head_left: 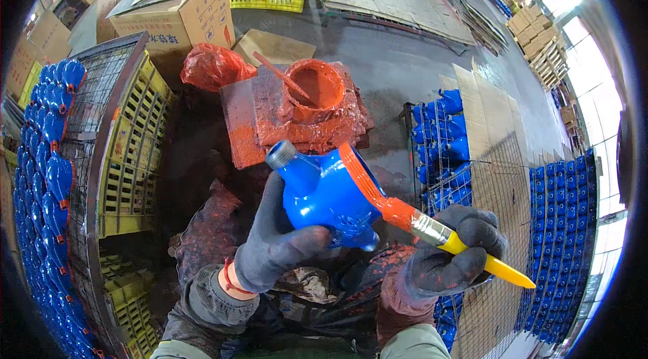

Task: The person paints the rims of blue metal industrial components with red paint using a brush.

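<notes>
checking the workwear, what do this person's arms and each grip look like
The left grip and right grip wear dark grey fabric gloves, reddish staining around the right wrist. A thin red cord shows at the left wrist, above a dark ribbed cuff. Pale grey-green sleeves cover both lower forearms.

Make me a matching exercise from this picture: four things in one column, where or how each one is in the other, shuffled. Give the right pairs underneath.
Things
1. Brush
2. Pot
3. Blue fitting
4. Red bag

Places and states
A. Held in the left hand
B. Crumpled, beside a carton
C. Held in the right hand
D. On a red-smeared stack, with a stick in it

Right pairs: 1-C, 2-D, 3-A, 4-B
</notes>
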### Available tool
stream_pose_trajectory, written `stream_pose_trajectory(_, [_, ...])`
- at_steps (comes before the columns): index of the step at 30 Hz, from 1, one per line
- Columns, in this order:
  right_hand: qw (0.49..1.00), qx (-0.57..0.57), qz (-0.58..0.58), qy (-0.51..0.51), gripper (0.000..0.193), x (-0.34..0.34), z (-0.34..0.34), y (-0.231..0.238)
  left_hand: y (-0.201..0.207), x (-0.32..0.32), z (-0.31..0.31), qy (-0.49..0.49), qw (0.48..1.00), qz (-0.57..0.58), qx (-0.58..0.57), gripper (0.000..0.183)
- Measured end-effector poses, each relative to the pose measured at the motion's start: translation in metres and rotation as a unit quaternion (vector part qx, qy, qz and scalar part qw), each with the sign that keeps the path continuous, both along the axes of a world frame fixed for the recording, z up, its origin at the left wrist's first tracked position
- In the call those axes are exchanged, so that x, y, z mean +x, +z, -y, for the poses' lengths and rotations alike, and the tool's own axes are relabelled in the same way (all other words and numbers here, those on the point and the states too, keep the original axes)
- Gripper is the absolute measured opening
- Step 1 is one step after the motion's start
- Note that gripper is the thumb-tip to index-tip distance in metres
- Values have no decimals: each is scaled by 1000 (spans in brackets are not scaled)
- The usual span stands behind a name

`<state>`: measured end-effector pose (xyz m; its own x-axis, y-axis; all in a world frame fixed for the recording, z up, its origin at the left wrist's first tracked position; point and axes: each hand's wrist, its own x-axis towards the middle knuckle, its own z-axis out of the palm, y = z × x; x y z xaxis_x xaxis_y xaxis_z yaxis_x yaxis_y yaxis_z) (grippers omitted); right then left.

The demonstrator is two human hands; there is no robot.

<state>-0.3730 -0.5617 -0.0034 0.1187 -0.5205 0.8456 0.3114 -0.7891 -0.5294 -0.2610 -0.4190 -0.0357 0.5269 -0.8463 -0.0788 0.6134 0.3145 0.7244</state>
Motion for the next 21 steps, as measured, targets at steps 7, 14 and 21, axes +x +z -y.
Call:
stream_pose_trajectory(7, [990, 25, 4, 142, 33, 1, 12, -6, 5, -2, 4, -64, 974, -166, -142, 95])
stream_pose_trajectory(14, [964, 105, -7, 244, 36, 3, 20, -11, -16, -2, -8, -81, 962, -244, -92, 101])
stream_pose_trajectory(21, [887, 286, 33, 362, 41, 11, 38, -28, -23, -15, -13, -143, 806, -523, -238, 97])
